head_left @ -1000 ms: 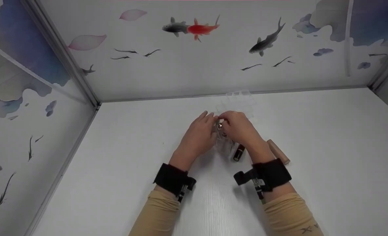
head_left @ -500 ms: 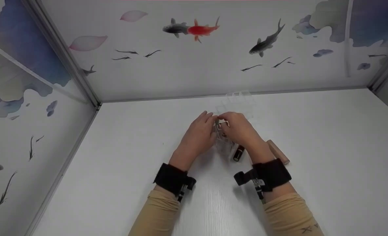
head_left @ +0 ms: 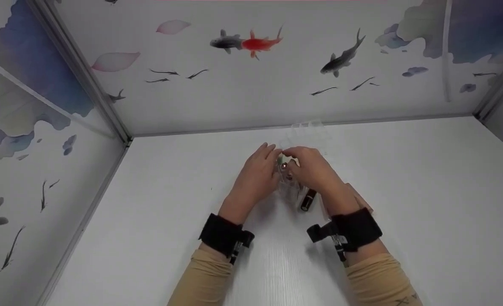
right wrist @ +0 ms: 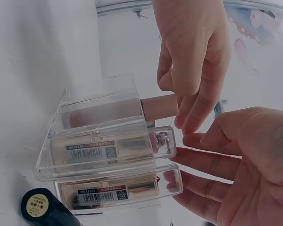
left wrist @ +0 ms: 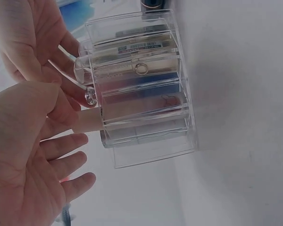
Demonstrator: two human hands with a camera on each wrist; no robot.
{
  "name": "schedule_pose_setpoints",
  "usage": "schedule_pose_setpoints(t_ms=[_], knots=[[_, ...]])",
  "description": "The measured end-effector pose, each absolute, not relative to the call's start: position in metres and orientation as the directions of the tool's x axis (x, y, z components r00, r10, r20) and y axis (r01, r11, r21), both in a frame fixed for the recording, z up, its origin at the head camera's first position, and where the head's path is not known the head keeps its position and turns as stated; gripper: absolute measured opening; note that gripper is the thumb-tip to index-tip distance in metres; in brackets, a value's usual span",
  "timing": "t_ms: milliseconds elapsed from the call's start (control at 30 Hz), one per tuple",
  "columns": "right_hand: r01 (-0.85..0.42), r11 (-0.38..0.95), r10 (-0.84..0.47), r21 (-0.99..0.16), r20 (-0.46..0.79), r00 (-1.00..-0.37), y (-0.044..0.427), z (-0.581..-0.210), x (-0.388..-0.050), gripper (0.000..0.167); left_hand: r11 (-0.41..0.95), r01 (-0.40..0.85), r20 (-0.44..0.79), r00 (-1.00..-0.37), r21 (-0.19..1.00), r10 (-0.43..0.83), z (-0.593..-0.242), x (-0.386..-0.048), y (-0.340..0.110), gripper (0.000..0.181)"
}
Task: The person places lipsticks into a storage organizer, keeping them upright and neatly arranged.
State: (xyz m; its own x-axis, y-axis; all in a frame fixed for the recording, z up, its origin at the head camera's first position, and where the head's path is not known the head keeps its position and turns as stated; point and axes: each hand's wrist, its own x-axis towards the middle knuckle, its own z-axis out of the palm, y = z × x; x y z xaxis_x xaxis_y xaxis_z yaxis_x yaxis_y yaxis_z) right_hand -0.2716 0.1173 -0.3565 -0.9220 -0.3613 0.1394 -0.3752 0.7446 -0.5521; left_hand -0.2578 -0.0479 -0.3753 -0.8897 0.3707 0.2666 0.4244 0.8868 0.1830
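A clear compartmented lipstick holder (left wrist: 153, 160) stands between my hands, several lipstick tubes upright in its slots. In the left wrist view my left hand (left wrist: 23, 155) pinches the protruding end of a beige-pink tube (left wrist: 88, 120) with thumb and index finger; its other fingers stay straight. My right hand (right wrist: 236, 165) rests nearly straight fingertips against the clear caps of two barcoded lipsticks (right wrist: 101, 153), its thumb tip near the left hand's fingers. From the head view, both hands hide most of the holder.
A black tube (head_left: 308, 200) lies just right of the holder. A brown tube (head_left: 363, 199) is partly covered by the right forearm. Behind the hands, another clear compartmented piece (head_left: 309, 132) sits near the back wall (head_left: 234, 102) of the white table (head_left: 162, 212).
My right hand and wrist have shifted slightly down and right. Shiny caps between the hands show more than half a second ago. My left hand stays nearly still; the head view tilts slightly.
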Motion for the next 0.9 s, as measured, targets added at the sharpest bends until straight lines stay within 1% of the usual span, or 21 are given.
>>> schedule_pose_setpoints(t_ms=[133, 267, 433, 600, 733, 833, 900], knots=[[-0.415, 0.724, -0.378, -0.550, 0.187, -0.907, 0.125, -0.354, -0.267, 0.035, 0.865, 0.464, 0.359, -0.853, 0.190, 0.378, -0.370, -0.253, -0.047, 0.042], [-0.448, 0.713, -0.392, -0.539, 0.222, -0.892, 0.139, -0.352, -0.263, 0.034, 0.840, 0.495, 0.443, -0.819, 0.223, 0.365, -0.363, -0.248, -0.044, 0.040], [-0.471, 0.741, -0.424, -0.478, 0.210, -0.881, 0.161, -0.352, -0.260, 0.033, 0.793, 0.531, 0.484, -0.800, 0.298, 0.354, -0.353, -0.238, -0.036, 0.037], [-0.484, 0.753, -0.451, -0.445, 0.187, -0.873, 0.177, -0.354, -0.263, 0.024, 0.735, 0.575, 0.458, -0.795, 0.359, 0.398, -0.349, -0.228, -0.025, 0.024], [-0.445, 0.786, -0.466, -0.430, 0.062, -0.883, 0.184, -0.357, -0.264, 0.019, 0.738, 0.594, 0.404, -0.790, 0.319, 0.461, -0.352, -0.223, -0.017, 0.016], [-0.415, 0.814, -0.470, -0.407, -0.041, -0.882, 0.185, -0.361, -0.265, 0.022, 0.750, 0.600, 0.337, -0.792, 0.277, 0.509, -0.354, -0.221, -0.012, 0.014], [-0.413, 0.824, -0.475, -0.388, -0.075, -0.877, 0.184, -0.364, -0.266, 0.024, 0.757, 0.599, 0.289, -0.797, 0.261, 0.531, -0.356, -0.220, -0.009, 0.015]])
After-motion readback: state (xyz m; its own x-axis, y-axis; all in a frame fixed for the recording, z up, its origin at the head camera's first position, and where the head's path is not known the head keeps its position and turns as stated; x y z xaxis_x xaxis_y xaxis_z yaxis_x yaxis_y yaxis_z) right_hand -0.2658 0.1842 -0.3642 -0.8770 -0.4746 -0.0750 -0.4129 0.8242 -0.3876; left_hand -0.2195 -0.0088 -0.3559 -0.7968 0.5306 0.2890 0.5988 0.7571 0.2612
